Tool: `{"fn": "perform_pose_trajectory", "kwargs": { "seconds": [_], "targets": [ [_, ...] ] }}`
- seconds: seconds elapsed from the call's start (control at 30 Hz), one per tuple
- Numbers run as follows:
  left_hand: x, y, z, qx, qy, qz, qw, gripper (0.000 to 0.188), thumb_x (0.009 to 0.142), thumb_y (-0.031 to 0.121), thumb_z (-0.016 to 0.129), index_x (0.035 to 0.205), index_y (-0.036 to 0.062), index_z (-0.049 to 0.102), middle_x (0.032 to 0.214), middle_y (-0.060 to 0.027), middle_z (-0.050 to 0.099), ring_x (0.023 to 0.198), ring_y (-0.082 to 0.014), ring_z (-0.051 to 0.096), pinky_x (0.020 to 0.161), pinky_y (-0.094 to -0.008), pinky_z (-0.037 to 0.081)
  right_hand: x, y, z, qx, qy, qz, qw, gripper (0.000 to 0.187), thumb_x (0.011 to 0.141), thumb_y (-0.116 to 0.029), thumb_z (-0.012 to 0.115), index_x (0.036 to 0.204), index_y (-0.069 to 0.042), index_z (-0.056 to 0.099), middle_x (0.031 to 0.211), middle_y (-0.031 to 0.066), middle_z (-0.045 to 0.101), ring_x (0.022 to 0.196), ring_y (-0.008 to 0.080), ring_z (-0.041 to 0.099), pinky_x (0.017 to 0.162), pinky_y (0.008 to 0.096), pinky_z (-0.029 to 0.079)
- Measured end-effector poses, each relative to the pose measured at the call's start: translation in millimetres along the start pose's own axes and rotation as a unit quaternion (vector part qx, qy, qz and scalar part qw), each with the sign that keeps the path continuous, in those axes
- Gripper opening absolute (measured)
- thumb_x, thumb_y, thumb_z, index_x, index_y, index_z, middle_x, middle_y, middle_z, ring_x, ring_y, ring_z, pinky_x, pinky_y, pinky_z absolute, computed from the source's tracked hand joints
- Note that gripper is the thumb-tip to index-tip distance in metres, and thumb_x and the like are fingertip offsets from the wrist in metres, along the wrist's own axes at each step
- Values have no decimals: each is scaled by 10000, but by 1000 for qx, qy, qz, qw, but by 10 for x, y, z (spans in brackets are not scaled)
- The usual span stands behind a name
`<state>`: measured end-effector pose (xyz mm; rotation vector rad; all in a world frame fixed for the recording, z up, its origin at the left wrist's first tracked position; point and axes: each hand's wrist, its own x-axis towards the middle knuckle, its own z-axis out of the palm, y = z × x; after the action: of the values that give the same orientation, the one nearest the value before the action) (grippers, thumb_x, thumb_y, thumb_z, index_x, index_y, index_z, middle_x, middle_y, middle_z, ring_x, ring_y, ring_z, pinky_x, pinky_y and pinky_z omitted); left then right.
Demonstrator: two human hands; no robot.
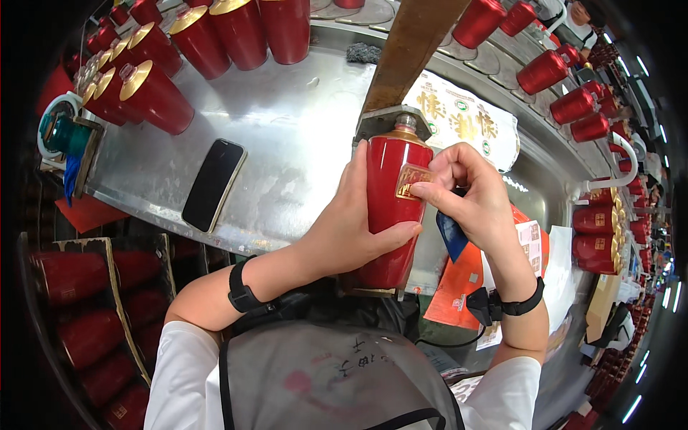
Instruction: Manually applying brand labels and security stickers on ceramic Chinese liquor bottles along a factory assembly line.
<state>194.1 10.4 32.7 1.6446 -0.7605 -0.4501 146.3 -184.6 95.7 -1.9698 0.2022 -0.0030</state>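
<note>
A glossy red bottle (387,168) with a gold shoulder and clear neck lies tilted before me, its neck end at a metal bracket (376,123). My left hand (351,218) is wrapped round its left side, thumb across the front. On the bottle's face sits a square label (410,188) with gold characters on a clear film. My right hand (469,193) pinches the right edge of this label, thumb and forefinger closed. A dark blue piece of cloth or film (451,238) hangs below the right hand; whether the fingers hold it is hidden.
A black phone (213,185) lies on the steel table (287,129). Several red bottles (154,97) stand at the back left. Printed label sheets (466,115) lie behind the bracket, orange-and-white sheets (459,287) to the right. More red bottles (545,72) line a conveyor; a rack (107,287) holds others.
</note>
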Motion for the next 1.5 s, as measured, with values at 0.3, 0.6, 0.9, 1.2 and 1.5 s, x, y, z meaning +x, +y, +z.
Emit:
{"fn": "perform_pose_trajectory", "kwargs": {
  "seconds": [0.3,0.6,0.9,1.2,1.5],
  "targets": [
    [-65,-46,-6,-24,-22,-36,999,1172,785,360,790,1483,-113,-25,1458,-318,268,1369,-383,351,1097,-421,357,127,254,-29,50,104,-6,993,308,838,-194,778,1010,-24,587,729,-37,579,642,20,481,583,195,391],
    [203,6,-28,-134,11,-107,985,921,935,346,634,1468,-146,67,1315,-246,518,1204,-259,548,996,-337,449,-424,235,205,179,14,106,978,766,855,-148,752,1473,7,327,1159,121,630,736,37,539,725,208,466],
    [215,-3,-21,-176,-4,-93,980,903,942,283,632,1466,-146,34,1309,-220,522,1177,-229,558,982,-328,460,-420,258,279,227,11,98,969,844,791,-77,789,1485,-16,312,1202,125,625,729,31,540,711,190,448],
    [167,-74,-65,-178,-25,-84,980,1012,893,327,694,1472,-137,7,1334,-225,497,1227,-249,525,1013,-336,442,-534,292,282,286,17,125,950,702,899,-93,683,1488,-23,307,1210,129,623,779,42,555,726,206,459],
    [109,16,-9,-169,-39,-48,984,982,801,227,789,1472,-33,121,1281,-179,532,1138,-225,585,960,-356,497,-1007,330,401,423,199,142,873,347,1025,-150,492,1325,21,512,1024,75,659,885,92,622,791,228,530]
  ]
}}
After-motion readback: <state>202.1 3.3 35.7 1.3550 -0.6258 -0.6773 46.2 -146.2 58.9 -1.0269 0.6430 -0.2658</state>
